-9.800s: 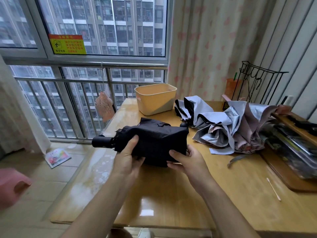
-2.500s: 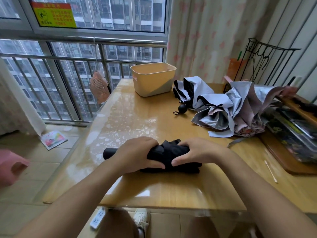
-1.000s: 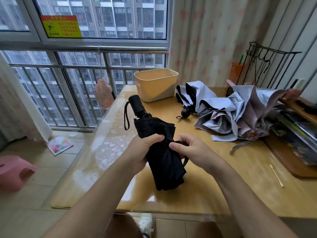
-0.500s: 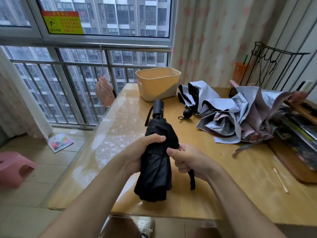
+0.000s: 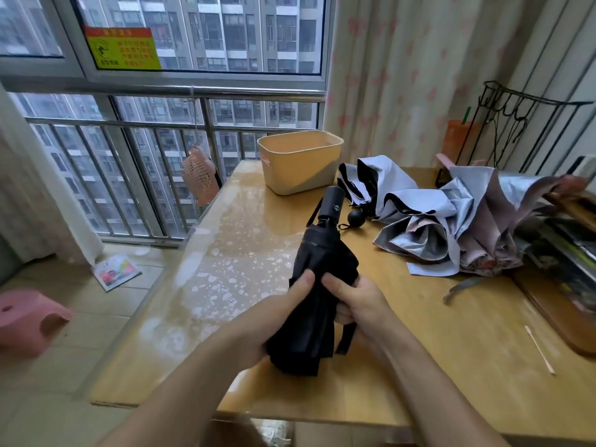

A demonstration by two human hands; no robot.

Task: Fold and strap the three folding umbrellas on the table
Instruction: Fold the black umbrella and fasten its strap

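Grips the black folding umbrella (image 5: 319, 285) in mid-frame, over the near part of the table (image 5: 435, 350), with the handle (image 5: 333, 201) tilted away toward the upper middle and the canopy end toward the lower centre. Clamps the left hand (image 5: 277, 321) round the bunched fabric from the left, thumb across the front. Closes the right hand (image 5: 358, 301) on the right side of the same bundle, thumb on the front and nearly meeting the other thumb, fingers curled behind. Lets the strap (image 5: 345, 338) dangle unfastened beneath the right hand; cannot tell whether pinched at its root or merely hanging past the fingers.

Reads as the strapping step on the first of three: pleats gathered, though flared and uneven at the lower end, wrap not yet made. Leaves two more undone at the right of the frame, both loose and crumpled: a silver-blue umbrella (image 5: 387, 185) beside the beige tub (image 5: 300, 159), its round black knob (image 5: 356, 217) just by the black handle, and a silver-and-pink umbrella (image 5: 477, 227) slumped further right.

Next, probably: hold the roll tight with the left hand so the pleats cannot spring open, take the strap's free end with the right, draw it round the canopy and press it onto its fastener. Calls for tension throughout; risks a bulging bundle if slackened. Might need a twist first to tidy the lower folds.
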